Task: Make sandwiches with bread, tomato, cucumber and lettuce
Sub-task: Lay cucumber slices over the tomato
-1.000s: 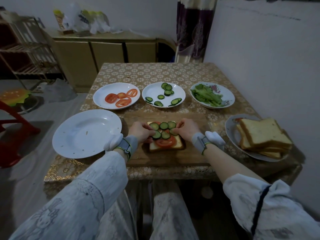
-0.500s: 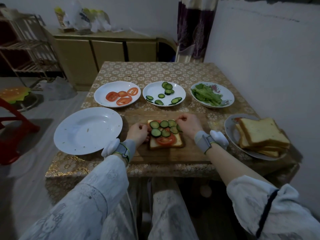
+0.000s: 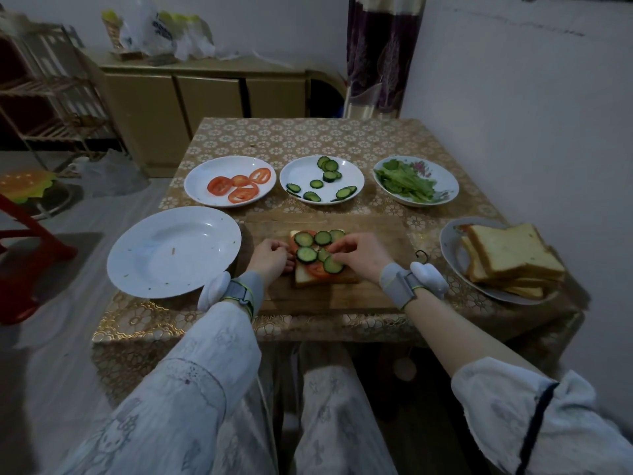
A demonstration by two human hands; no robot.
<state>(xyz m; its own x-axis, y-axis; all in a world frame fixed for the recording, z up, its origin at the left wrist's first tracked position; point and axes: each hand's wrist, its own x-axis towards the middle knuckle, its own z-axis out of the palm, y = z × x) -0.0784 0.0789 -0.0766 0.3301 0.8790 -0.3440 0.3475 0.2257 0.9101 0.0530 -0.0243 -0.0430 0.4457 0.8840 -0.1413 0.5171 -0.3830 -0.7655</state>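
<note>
A bread slice (image 3: 310, 278) topped with tomato and several cucumber rounds (image 3: 304, 239) lies on the wooden board (image 3: 373, 296). My right hand (image 3: 363, 257) reaches over its right side, fingertips pinching a cucumber slice (image 3: 333, 264) on the topping. My left hand (image 3: 270, 258) rests on the board at the bread's left edge, fingers curled, holding nothing that I can see. Behind the board stand a plate of tomato slices (image 3: 239, 186), a plate of cucumber slices (image 3: 322, 181) and a bowl of lettuce (image 3: 409, 183). Stacked bread (image 3: 510, 257) sits on a plate at the right.
An empty white plate (image 3: 173, 252) lies left of the board. The wall runs close along the table's right side. A cabinet (image 3: 205, 97) with bags stands behind the table, a rack and a red chair (image 3: 24, 262) to the left.
My right hand has moved from the bread's far right corner onto the topping and now pinches a cucumber slice nearer the front. My left hand has stayed beside the bread.
</note>
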